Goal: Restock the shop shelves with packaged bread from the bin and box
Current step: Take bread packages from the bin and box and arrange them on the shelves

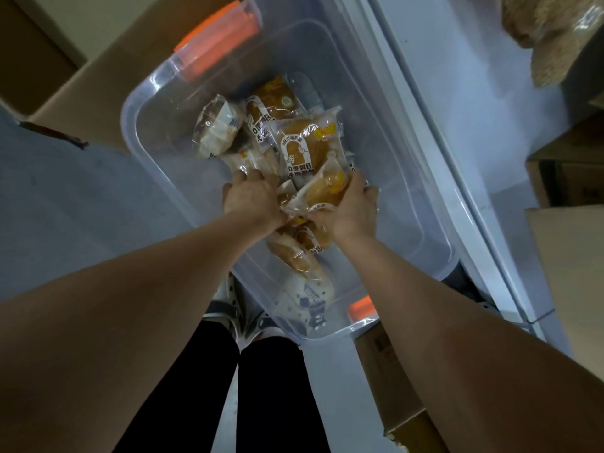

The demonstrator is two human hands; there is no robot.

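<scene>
A clear plastic bin [421, 220] with orange latches sits on the floor in front of me, holding several wrapped bread packs. My right hand [351, 212] grips a yellow-labelled bread pack [327, 191] at the bin's middle. My left hand [250, 199] is closed on the wrappers of bread packs beside it. A brown loaf pack with white lettering [302, 147] stands just beyond both hands. More packs lie under my wrists, among them a white pack with a cartoon print [305, 300] near the bin's near end.
A large cardboard box [108, 80] stands at the bin's left. A white shelf edge [457, 132] runs along the right, with more cardboard boxes [568, 178] beyond it. A small carton [389, 377] lies by my right forearm. My legs and shoes are below.
</scene>
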